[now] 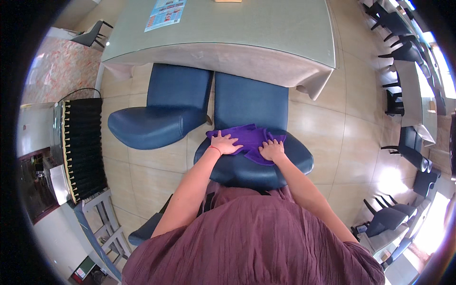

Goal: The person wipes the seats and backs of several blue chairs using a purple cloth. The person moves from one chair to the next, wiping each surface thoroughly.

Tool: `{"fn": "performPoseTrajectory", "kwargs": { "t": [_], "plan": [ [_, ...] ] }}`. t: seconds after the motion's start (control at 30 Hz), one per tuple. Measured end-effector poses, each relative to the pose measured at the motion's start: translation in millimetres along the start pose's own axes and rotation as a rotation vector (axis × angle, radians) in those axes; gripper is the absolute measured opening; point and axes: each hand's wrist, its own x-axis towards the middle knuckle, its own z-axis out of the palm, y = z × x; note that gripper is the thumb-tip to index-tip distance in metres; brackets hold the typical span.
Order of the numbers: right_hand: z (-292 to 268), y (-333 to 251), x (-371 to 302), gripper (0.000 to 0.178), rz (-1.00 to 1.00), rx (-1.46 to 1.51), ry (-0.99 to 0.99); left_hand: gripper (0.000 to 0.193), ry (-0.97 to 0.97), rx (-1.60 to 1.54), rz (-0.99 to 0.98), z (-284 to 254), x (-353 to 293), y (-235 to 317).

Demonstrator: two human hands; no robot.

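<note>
A purple cloth (248, 138) lies crumpled and partly spread on the seat of a dark blue padded chair (237, 172). My left hand (226, 144) rests on the cloth's left part, fingers stretched and apart, with a thin red band around the wrist. On the right part of the cloth is my right hand (272, 151), palm down, its fingers spread and slightly bent. Neither hand visibly grips the fabric. The chair's upright back (251, 97) rises beyond both hands, close to the table.
A second blue chair (156, 121) stands just left. Beyond both is a glass-topped table (247, 28) with a hanging cloth edge and a printed sheet (165, 14). Farther left are a black pleated curtain (84, 147) and a grey metal frame (105, 223). More chairs (392, 221) line the right side.
</note>
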Motion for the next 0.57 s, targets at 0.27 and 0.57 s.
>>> {"fn": "performPoseTrajectory", "kwargs": {
  "t": [0.27,0.57],
  "plan": [
    [47.9,6.2,-34.9,0.068,-0.063,0.017,0.032,0.069,0.097,-0.002,-0.032,51.1,-37.0,20.2],
    [62.3,22.3,-48.1,0.068,-0.090,0.005,0.017,0.074,0.097,-0.021,-0.042,76.5,-52.4,41.3]
  ]
}}
